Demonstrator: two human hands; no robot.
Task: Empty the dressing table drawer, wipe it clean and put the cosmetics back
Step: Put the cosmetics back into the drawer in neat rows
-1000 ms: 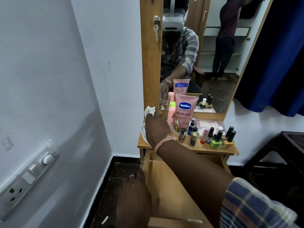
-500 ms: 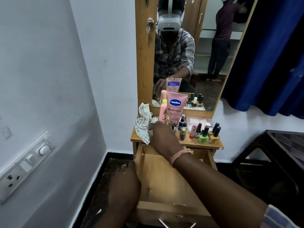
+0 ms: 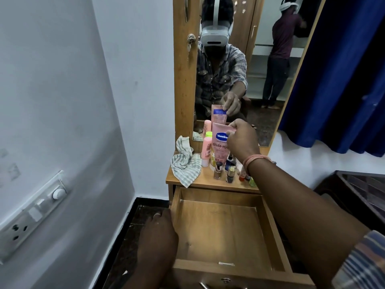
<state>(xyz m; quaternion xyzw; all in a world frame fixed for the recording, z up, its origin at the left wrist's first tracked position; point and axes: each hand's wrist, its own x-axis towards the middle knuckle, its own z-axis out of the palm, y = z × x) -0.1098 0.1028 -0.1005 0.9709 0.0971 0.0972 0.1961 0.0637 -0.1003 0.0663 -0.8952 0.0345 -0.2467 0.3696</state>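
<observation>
Drawer (image 3: 218,232) pulled out, bare inside, right hand (image 3: 243,140) pinching pink Vaseline tube (image 3: 219,142) above it, left hand (image 3: 158,232) gripping its left wall, striped cloth (image 3: 184,165) on tabletop behind.

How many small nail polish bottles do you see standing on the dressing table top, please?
2 clearly: a bronze bottle and a gold-capped bottle beside it, front centre. Others are likely hidden behind the right forearm.
</observation>
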